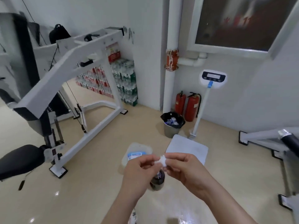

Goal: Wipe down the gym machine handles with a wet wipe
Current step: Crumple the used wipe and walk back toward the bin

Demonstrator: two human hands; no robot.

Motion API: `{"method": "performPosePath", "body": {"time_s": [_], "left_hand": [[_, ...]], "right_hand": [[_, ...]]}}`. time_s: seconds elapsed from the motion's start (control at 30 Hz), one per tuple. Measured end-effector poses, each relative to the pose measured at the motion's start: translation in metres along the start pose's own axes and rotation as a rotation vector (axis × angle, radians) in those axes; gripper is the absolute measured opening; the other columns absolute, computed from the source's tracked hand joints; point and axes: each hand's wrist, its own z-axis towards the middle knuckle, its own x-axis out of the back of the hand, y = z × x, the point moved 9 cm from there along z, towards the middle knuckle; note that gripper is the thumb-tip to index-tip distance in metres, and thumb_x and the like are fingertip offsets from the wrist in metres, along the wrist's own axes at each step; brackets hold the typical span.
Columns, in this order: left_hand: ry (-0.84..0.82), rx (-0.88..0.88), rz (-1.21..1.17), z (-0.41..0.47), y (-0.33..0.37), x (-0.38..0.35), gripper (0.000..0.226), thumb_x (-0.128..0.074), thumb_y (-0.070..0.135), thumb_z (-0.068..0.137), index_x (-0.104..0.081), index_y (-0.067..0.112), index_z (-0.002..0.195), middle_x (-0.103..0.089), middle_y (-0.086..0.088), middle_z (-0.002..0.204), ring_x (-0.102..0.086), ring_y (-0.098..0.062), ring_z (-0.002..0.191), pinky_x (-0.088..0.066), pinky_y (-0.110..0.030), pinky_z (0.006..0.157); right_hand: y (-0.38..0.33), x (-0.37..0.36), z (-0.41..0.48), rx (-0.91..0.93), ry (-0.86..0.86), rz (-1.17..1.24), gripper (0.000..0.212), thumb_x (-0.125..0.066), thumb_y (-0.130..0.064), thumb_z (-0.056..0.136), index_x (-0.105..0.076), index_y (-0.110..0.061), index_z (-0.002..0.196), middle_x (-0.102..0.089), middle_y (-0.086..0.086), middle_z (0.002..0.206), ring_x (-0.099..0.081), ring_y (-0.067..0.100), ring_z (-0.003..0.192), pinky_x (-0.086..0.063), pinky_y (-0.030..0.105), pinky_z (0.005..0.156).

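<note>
A small bunched white wet wipe (pixel 162 161) sits between my two hands at the lower middle of the view. My left hand (pixel 139 171) pinches its left side and my right hand (pixel 184 168) pinches its right side. Behind my left hand a wipe pack (pixel 136 153) with a blue label lies on the floor. The white gym machine (pixel 77 75) stands to the left, with black handles (pixel 86 63) on its slanted arm and a second black grip (pixel 91 36) higher up. Another machine's black handle (pixel 289 141) shows at the right edge.
A dark bottle (pixel 157 180) stands on the floor under my hands. A scale platform (pixel 187 147) with a display post, a lined bin (pixel 172 124) and two red extinguishers (pixel 187 105) sit by the wall. Stacked water-bottle packs (pixel 124 81) fill the corner. A black seat pad (pixel 21 159) juts in at left.
</note>
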Motion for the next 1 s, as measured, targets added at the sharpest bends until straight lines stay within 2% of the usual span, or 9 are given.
{"method": "performPosePath", "body": {"time_s": [0.1,0.2,0.3,0.43,0.6,0.7,0.8,0.9,1.0], "left_hand": [[-0.06,-0.015,0.012,0.085,0.009,0.001,0.011,-0.078,0.006,0.073,-0.073,0.013,0.08,-0.07,-0.004,0.073,-0.062,-0.005,0.06,-0.047,-0.013,0.059],[-0.109,-0.046,0.049,0.165,0.026,-0.008,0.01,-0.076,0.005,0.074,-0.069,0.013,0.077,-0.066,0.002,0.068,-0.059,-0.008,0.06,-0.046,-0.017,0.056],[-0.192,-0.067,0.133,0.24,0.04,-0.035,0.011,-0.07,0.014,0.079,-0.067,0.024,0.076,-0.065,0.007,0.066,-0.058,-0.01,0.058,-0.051,-0.032,0.064],[-0.367,-0.005,0.115,0.322,0.052,-0.086,0.009,-0.062,0.016,0.087,-0.07,0.019,0.087,-0.065,0.002,0.066,-0.059,-0.009,0.055,-0.054,-0.033,0.067],[-0.352,0.019,0.099,0.431,0.073,-0.139,0.022,-0.058,-0.001,0.082,-0.066,0.015,0.095,-0.062,-0.003,0.07,-0.055,-0.012,0.058,-0.049,-0.028,0.065],[-0.301,0.064,0.087,0.504,0.08,-0.173,0.036,-0.052,-0.007,0.082,-0.063,0.016,0.107,-0.066,-0.006,0.1,-0.061,-0.013,0.079,-0.046,-0.017,0.063],[-0.19,0.094,0.136,0.557,0.085,-0.187,0.041,-0.05,-0.007,0.081,-0.062,0.016,0.113,-0.062,0.001,0.108,-0.059,-0.011,0.093,-0.045,-0.016,0.071],[-0.107,0.073,0.133,0.592,0.092,-0.189,0.038,-0.045,-0.014,0.081,-0.063,0.009,0.105,-0.06,0.007,0.092,-0.056,-0.006,0.079,-0.043,-0.005,0.061],[-0.074,0.061,0.206,0.613,0.089,-0.182,0.032,-0.047,-0.013,0.082,-0.066,0.008,0.096,-0.062,0.005,0.081,-0.052,-0.002,0.059,-0.04,-0.005,0.053]], "right_hand": [[-0.016,-0.001,0.065,0.004,0.085,-0.054,0.008,-0.068,-0.001,0.082,-0.075,-0.002,0.086,-0.069,0.012,0.08,-0.066,0.021,0.075,-0.054,0.026,0.072],[-0.046,0.008,0.127,0.042,0.214,-0.099,0.014,-0.071,-0.002,0.08,-0.069,0.004,0.092,-0.07,0.015,0.081,-0.07,0.026,0.078,-0.054,0.027,0.069],[-0.077,0.027,0.178,0.075,0.384,-0.063,0.013,-0.072,0.0,0.079,-0.066,0.002,0.09,-0.067,0.011,0.07,-0.067,0.022,0.067,-0.053,0.024,0.06],[-0.114,0.062,0.244,0.13,0.524,-0.062,0.009,-0.069,0.0,0.082,-0.067,0.005,0.09,-0.066,0.008,0.067,-0.059,0.016,0.06,-0.052,0.022,0.058],[-0.168,0.128,0.346,0.214,0.633,-0.254,0.005,-0.07,-0.001,0.08,-0.069,-0.006,0.081,-0.066,0.007,0.07,-0.062,0.016,0.059,-0.055,0.031,0.065],[-0.202,0.179,0.426,0.242,0.697,-0.41,0.013,-0.07,-0.004,0.079,-0.067,-0.017,0.077,-0.067,0.001,0.074,-0.067,0.021,0.07,-0.055,0.033,0.07],[-0.229,0.22,0.499,0.231,0.694,-0.562,0.019,-0.066,-0.005,0.081,-0.066,-0.02,0.093,-0.065,-0.006,0.09,-0.063,0.016,0.084,-0.051,0.028,0.077],[-0.236,0.244,0.557,0.108,0.581,-0.677,0.033,-0.061,-0.012,0.088,-0.057,-0.018,0.121,-0.054,-0.007,0.104,-0.054,0.012,0.097,-0.041,0.022,0.081],[-0.229,0.276,0.587,0.038,0.58,-0.692,0.03,-0.059,-0.009,0.088,-0.06,-0.013,0.118,-0.063,0.001,0.113,-0.058,0.019,0.104,-0.042,0.024,0.088]]}}
